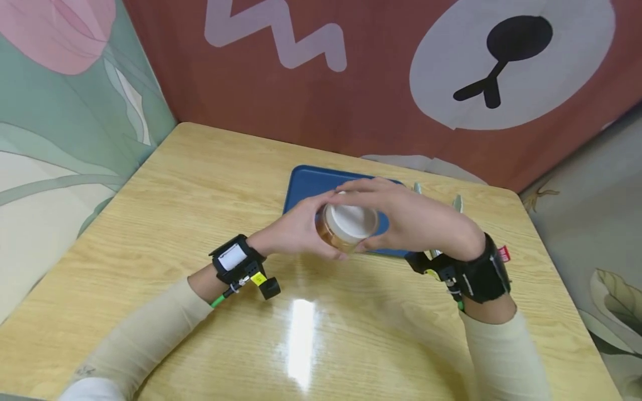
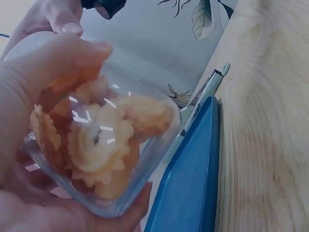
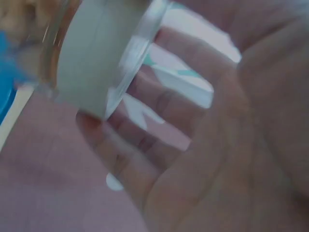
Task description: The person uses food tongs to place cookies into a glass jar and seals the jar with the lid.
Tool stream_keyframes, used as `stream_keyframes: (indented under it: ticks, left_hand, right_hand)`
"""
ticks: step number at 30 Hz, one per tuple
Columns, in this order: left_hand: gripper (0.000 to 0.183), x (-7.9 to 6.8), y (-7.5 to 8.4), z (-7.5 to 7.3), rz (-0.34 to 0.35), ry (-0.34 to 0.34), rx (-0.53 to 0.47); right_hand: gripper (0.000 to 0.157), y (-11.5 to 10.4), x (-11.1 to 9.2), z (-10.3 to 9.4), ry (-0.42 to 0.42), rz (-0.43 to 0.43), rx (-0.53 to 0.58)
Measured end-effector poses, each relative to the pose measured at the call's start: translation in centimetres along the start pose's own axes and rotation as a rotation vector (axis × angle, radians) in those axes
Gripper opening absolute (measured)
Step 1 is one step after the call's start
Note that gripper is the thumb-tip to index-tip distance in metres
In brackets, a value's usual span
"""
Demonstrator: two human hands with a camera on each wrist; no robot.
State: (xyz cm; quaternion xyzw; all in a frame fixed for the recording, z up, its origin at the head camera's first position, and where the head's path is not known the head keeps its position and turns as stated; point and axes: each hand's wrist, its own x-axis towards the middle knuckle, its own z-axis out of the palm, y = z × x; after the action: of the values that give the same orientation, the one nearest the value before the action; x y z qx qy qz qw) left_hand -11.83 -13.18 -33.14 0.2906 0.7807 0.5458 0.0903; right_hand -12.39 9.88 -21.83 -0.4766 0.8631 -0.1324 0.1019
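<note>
My left hand (image 1: 301,227) grips a clear plastic jar (image 1: 331,235) above the table, thumb on one side and fingers on the other. Scalloped cookies (image 2: 99,145) show through the jar's wall in the left wrist view. On its top sits a white screw lid (image 1: 354,221), which faces up and toward the head camera. My right hand (image 1: 408,214) curves over the jar from the right, its fingers around the lid's far side and its thumb at the near side. In the right wrist view the fingertips touch the lid's rim, and the palm stands off from it.
Behind and below the hands a blue tray (image 1: 313,182) lies on the wooden table (image 1: 215,184). Pale-green-tipped tongs (image 2: 207,89) lie along the tray's right side, partly hidden by the right arm in the head view. A brown patterned wall covering (image 1: 376,83) rises behind the table.
</note>
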Motion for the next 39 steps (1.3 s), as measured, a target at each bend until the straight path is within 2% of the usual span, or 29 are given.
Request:
stream_keyframes:
  ticks: [4, 8, 11, 14, 19, 22, 24, 27, 31, 34, 39]
  left_hand:
    - [0.096, 0.0, -0.2, 0.1, -0.003, 0.017, 0.013]
    - [0.095, -0.1, -0.4, 0.4, -0.023, 0.035, 0.043]
    - [0.094, -0.1, -0.5, 0.8, -0.03, 0.063, 0.065]
    - [0.096, -0.2, -0.3, 1.2, -0.03, 0.111, 0.073]
    - [0.1, -0.2, 0.1, 1.8, -0.037, 0.162, 0.169]
    - [0.102, -0.1, 0.4, 2.1, -0.039, 0.166, 0.234]
    - [0.103, 0.1, 0.5, 2.1, -0.034, 0.169, 0.251]
    - [0.1, 0.2, 0.4, 1.7, -0.013, 0.189, 0.233]
    - [0.098, 0.4, 0.1, 0.6, -0.007, 0.235, 0.181]
    - [0.099, 0.5, -0.2, -0.6, -0.046, 0.287, 0.121]
    - [0.1, 0.4, -0.6, -3.3, -0.138, 0.395, 0.003]
  right_hand:
    - [0.081, 0.3, 0.4, 0.7, 0.081, 0.009, -0.02]
    - [0.08, 0.1, 0.7, 1.9, 0.144, 0.079, -0.041]
    - [0.076, -0.2, 0.9, 3.0, 0.202, 0.144, -0.111]
    - [0.065, -0.6, 1.4, 4.5, 0.293, 0.206, -0.224]
    - [0.062, -1.8, 2.3, 6.8, 0.441, 0.398, -0.369]
    - [0.063, -2.5, 2.6, 7.4, 0.461, 0.526, -0.37]
    - [0.065, -2.6, 2.6, 7.5, 0.467, 0.568, -0.36]
    - [0.07, -2.3, 2.7, 7.2, 0.467, 0.545, -0.309]
    - [0.072, -1.5, 2.6, 6.6, 0.486, 0.499, -0.122]
    - [0.075, -1.0, 2.3, 5.9, 0.494, 0.491, 0.014]
    - [0.078, -0.1, 1.6, 4.8, 0.513, 0.498, 0.08]
